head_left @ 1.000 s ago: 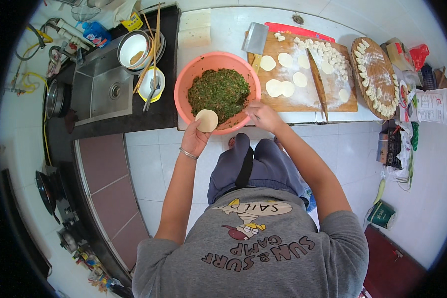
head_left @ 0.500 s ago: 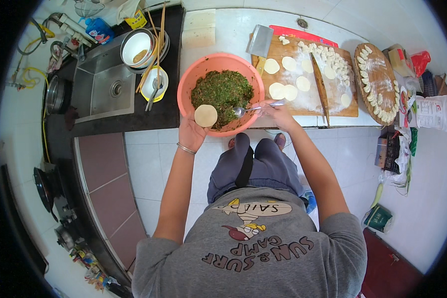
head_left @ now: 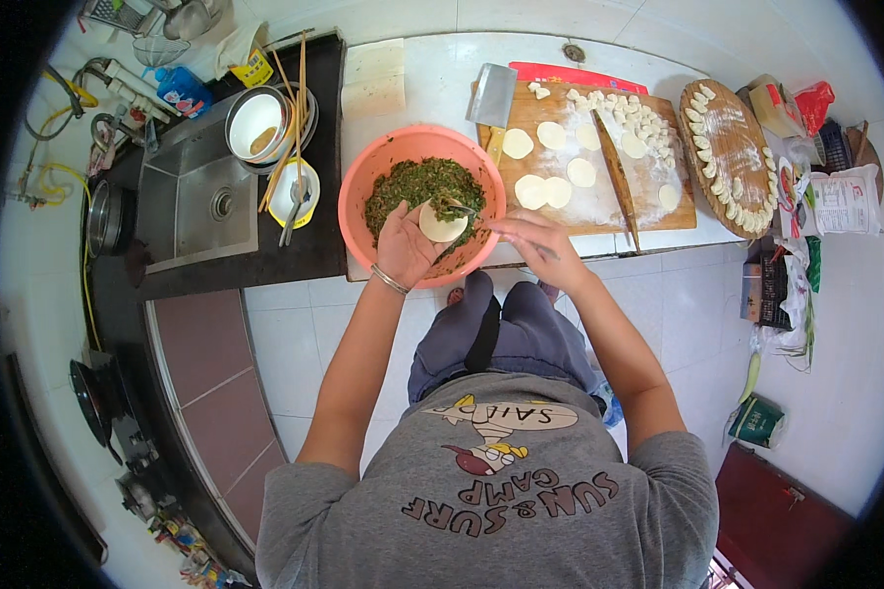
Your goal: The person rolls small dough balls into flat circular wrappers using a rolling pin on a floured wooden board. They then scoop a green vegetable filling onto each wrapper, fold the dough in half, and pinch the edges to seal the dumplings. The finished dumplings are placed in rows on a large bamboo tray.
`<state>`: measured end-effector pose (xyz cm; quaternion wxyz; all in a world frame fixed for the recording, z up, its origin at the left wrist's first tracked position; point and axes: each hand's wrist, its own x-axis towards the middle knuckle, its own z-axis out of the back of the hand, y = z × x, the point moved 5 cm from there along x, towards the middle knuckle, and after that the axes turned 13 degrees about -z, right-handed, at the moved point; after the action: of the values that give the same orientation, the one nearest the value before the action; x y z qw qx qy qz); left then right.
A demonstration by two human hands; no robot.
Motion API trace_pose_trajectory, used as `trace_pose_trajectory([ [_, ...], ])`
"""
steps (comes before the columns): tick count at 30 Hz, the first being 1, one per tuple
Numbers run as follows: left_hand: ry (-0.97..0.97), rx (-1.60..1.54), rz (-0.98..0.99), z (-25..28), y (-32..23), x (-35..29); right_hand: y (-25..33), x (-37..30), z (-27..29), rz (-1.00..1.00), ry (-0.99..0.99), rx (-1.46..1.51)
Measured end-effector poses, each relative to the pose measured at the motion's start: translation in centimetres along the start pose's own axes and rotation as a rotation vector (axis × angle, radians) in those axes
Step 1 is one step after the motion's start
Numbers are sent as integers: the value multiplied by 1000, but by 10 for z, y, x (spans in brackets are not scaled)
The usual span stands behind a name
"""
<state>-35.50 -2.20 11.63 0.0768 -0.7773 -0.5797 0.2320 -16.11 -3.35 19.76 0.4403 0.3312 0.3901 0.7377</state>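
A round dumpling wrapper [head_left: 440, 229] lies across the fingers of my left hand [head_left: 408, 247], over the near part of a pink basin [head_left: 348, 196]. In my right hand [head_left: 537, 244] is a metal spoon [head_left: 472, 211], its tip at the wrapper. A small heap of green filling [head_left: 446, 207] sits at the spoon's tip, on the wrapper's far side. More chopped green filling [head_left: 417, 179] covers the basin's bottom. My right fingers are closed round the spoon handle and partly hide it.
Right of the basin, a floured wooden board [head_left: 658, 221] holds a cleaver [head_left: 494, 95], a rolling pin [head_left: 614, 177], flat wrappers [head_left: 581, 173] and dough pieces [head_left: 648, 120]. Beyond is a round tray [head_left: 737, 137] with dumplings along its edge. Leftward are stacked bowls [head_left: 254, 118], chopsticks [head_left: 302, 93] and a sink [head_left: 216, 236].
The spoon has come up from the basin's filling to the wrapper, with filling at its tip. My left hand and the wrapper have moved right, over the basin.
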Motion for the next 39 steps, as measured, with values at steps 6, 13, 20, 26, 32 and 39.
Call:
trace_pose_trajectory([
  [6,-9,-39,25,4,3,11,9,-13,-19,236,90,-398],
  [13,-73,-155,19,15,7,20,11,-16,-27,317,42,-428],
  [20,-89,-144,51,22,6,19,-30,-7,-14,-315,-98,442],
  [26,-92,-79,68,15,2,19,-25,-1,-5,-368,-105,492],
  [32,-97,-35,69,10,2,16,-19,5,10,-238,-174,357],
  [39,-95,82,60,6,3,18,-2,6,9,30,-168,17],
])
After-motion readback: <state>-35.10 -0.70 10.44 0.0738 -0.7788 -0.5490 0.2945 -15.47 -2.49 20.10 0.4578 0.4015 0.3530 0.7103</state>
